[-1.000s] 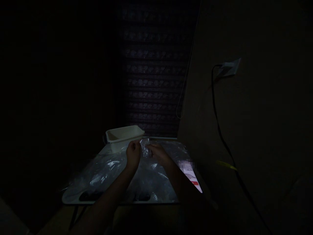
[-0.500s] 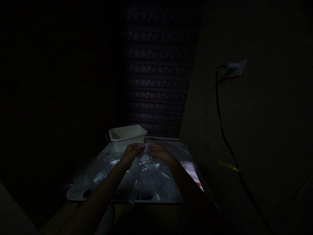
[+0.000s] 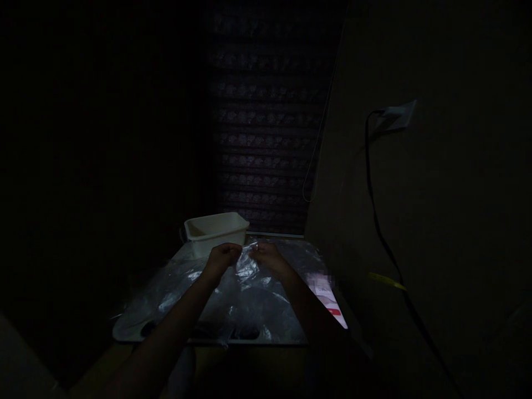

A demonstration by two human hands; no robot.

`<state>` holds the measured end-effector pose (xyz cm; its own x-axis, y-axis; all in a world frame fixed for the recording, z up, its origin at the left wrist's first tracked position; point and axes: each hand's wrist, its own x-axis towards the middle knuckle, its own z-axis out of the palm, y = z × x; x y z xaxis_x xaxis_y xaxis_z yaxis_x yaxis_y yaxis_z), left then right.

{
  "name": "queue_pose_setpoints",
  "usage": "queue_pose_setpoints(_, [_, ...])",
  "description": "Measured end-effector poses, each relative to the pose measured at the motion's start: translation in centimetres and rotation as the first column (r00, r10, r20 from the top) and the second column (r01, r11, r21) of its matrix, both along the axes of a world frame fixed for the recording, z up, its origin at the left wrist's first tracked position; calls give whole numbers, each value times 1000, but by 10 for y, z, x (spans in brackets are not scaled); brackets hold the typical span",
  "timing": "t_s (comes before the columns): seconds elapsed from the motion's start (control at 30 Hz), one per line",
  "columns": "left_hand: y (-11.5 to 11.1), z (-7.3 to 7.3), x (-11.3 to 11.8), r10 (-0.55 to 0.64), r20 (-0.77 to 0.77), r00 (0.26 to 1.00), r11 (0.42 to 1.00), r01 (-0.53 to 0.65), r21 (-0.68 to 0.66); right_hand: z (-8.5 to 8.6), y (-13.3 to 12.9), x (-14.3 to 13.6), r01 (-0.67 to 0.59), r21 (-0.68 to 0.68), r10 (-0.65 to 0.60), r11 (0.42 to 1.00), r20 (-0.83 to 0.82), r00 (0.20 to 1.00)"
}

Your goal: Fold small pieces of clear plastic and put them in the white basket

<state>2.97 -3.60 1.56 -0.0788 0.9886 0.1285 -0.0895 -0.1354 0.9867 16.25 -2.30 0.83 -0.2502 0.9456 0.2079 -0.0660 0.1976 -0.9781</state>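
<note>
Clear, crinkled plastic film [image 3: 247, 267] lies over much of a small white table [image 3: 124, 331] and catches the light. My left hand [image 3: 223, 259] pinches the film near the table's far side. Close by on the right, my right hand [image 3: 268, 257] also has its fingers closed on the film. A short stretch of plastic spans the gap between the two hands. The scene is very dark, so the fingertips show poorly.
A pale rectangular tub [image 3: 218, 239] stands at the back left of the table. A lit screen [image 3: 328, 302] lies at the right edge. Along the right wall, a black cable [image 3: 376, 221] hangs from a socket [image 3: 397, 116], with a yellow tie [image 3: 386, 281].
My hands have moved slightly apart, and the film between them is more spread. More of the lit screen shows beside my right forearm.
</note>
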Motion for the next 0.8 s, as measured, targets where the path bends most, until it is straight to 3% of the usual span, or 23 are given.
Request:
queue_pose_setpoints(0.13, [-2,1,1,42,-10,999,998,-41,36,-5,1,0,-43,-71,44,997,3,999])
queue_pose_setpoints(0.3, [-3,2,4,60,-32,998,998,-59,32,-10,4,2,24,-114,-20,993,40,999])
queue_pose_setpoints(0.6, [5,-4,-3,17,-81,997,996,-24,-83,-10,13,11,72,51,-77,996,103,992])
queue_pose_setpoints(0.7, [11,-2,-18,172,-97,980,984,-175,-28,-10,17,17,69,79,-78,994,125,989])
queue_pose_setpoints(0.8, [23,1,-44,440,-108,892,898,-436,56,-7,19,22,54,93,-68,994,156,985])
